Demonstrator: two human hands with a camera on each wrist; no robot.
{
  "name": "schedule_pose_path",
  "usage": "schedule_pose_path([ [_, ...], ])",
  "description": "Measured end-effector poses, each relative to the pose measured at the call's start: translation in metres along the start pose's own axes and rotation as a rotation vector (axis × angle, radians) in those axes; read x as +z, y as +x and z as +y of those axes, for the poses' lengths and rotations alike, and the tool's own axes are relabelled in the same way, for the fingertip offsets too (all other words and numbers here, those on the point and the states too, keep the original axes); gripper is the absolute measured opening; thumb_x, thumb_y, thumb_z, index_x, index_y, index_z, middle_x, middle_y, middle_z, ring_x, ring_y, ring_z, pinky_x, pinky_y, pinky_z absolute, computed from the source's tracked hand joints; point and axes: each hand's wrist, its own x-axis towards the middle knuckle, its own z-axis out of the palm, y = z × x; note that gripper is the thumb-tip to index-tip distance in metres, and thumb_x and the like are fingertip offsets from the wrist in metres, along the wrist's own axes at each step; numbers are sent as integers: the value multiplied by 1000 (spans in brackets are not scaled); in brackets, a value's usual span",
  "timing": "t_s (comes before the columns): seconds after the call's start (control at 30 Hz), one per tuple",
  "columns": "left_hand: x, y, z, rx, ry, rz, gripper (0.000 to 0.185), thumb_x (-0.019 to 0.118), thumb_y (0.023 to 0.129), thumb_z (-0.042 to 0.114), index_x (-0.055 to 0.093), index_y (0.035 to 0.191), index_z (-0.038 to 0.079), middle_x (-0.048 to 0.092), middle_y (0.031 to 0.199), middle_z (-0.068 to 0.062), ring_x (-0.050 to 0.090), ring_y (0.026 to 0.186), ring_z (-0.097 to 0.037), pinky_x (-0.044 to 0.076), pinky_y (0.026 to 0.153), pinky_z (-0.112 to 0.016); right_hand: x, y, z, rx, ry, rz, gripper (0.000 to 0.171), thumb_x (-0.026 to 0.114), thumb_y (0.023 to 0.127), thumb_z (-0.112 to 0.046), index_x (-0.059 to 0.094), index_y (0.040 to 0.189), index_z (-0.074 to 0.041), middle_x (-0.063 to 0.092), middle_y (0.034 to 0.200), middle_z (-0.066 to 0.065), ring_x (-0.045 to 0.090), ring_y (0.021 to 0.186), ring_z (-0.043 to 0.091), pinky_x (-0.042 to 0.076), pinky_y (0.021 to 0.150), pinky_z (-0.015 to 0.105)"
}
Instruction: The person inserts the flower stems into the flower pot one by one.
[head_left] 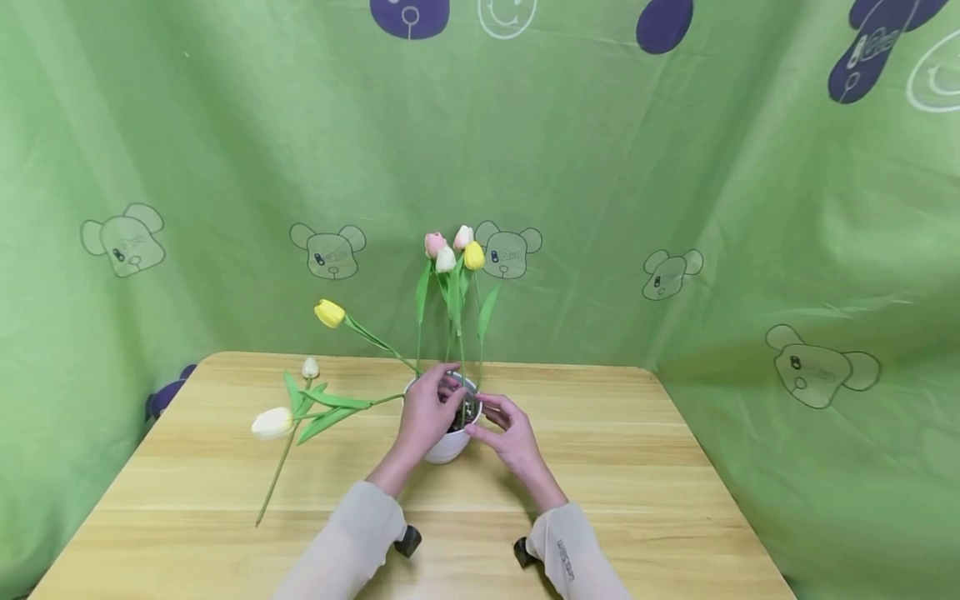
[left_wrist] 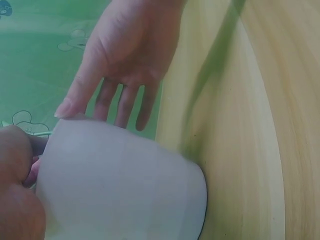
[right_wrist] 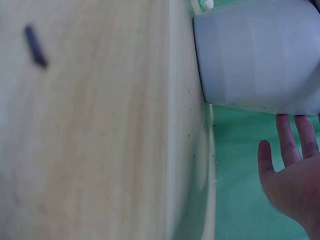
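A white flowerpot (head_left: 447, 447) stands on the table with dark filling and several tulips in it. My left hand (head_left: 426, 412) reaches over its left rim, fingers down among the stems; I cannot tell whether they pinch anything. My right hand (head_left: 517, 442) touches the pot's right side with fairly straight fingers, its thumb on the near rim. Pink (head_left: 435, 244), white (head_left: 446, 259) and yellow tulips (head_left: 474, 255) stand upright, with a pale pink tulip (head_left: 463, 237) behind. Another yellow tulip (head_left: 330, 313) leans left, and a large white tulip (head_left: 272, 423) sticks out low to the left.
A small white tulip (head_left: 310, 367) lies on the wooden table (head_left: 637, 500) at the left, its stem pointing towards the front and crossed by the low tulip's leaves. A green printed curtain (head_left: 570, 167) hangs behind and at both sides. A small dark piece (right_wrist: 36, 46) shows on the tabletop.
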Motion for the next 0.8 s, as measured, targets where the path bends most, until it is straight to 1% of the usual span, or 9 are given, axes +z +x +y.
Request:
schedule_pose_path([
  [0.13,-2,-1,3,30,-5,7,41,77,91,7,65,131,4,73,104,-8,74,89,-20,62,78,-25,0,0,-1,-1,6,-1,57,83,84,-3,62,136,-6,58,146,16,57,135,39,53,108,51],
  [0.23,-5,-6,8,74,-26,12,41,77,91,5,65,130,4,72,103,-9,73,88,-20,62,75,-22,0,-1,-2,-10,6,-7,56,83,85,-3,61,137,-4,58,146,18,57,134,40,54,107,50],
  [0.3,-8,-11,12,119,-49,17,40,77,90,3,65,129,4,72,103,-10,73,88,-21,61,73,-20,-1,-1,-2,-14,9,-8,56,82,85,-3,61,137,-3,58,146,19,56,134,41,53,107,52],
  [0.43,-17,-24,15,205,-58,28,38,77,90,3,67,127,4,72,103,-11,73,87,-21,61,71,-18,0,-1,-2,-11,3,-10,57,82,85,-3,61,137,-3,57,146,19,56,135,42,49,110,57],
  [0.53,-25,-34,17,246,-66,33,37,78,89,3,69,125,4,72,102,-9,73,86,-21,61,70,-19,0,0,-3,-4,-6,-9,57,83,84,-4,61,137,-4,57,147,18,56,135,41,50,110,55],
  [0.6,-32,-42,18,255,-73,30,37,79,88,4,69,124,5,71,101,-9,72,86,-20,62,71,-20,0,1,-3,2,-11,-4,57,83,84,-4,61,137,-5,57,147,17,56,136,40,52,108,52],
  [0.67,-40,-51,18,247,-75,10,37,80,88,4,70,123,7,71,101,-7,72,86,-19,63,72,-22,0,1,-3,4,-15,-1,57,83,84,-5,61,137,-6,57,147,16,56,136,39,53,107,49],
  [0.73,-48,-61,17,218,-71,-25,37,79,88,5,70,123,10,71,101,-6,71,87,-17,63,72,-21,0,2,-2,1,-18,1,57,83,84,-4,61,137,-5,57,147,17,56,135,40,54,106,50],
  [0.8,-55,-72,13,174,-84,-71,38,79,88,4,70,124,12,71,102,-5,71,88,-17,62,72,-20,1,2,-2,3,-21,3,57,83,84,-4,61,137,-5,57,147,18,57,135,41,53,107,51],
])
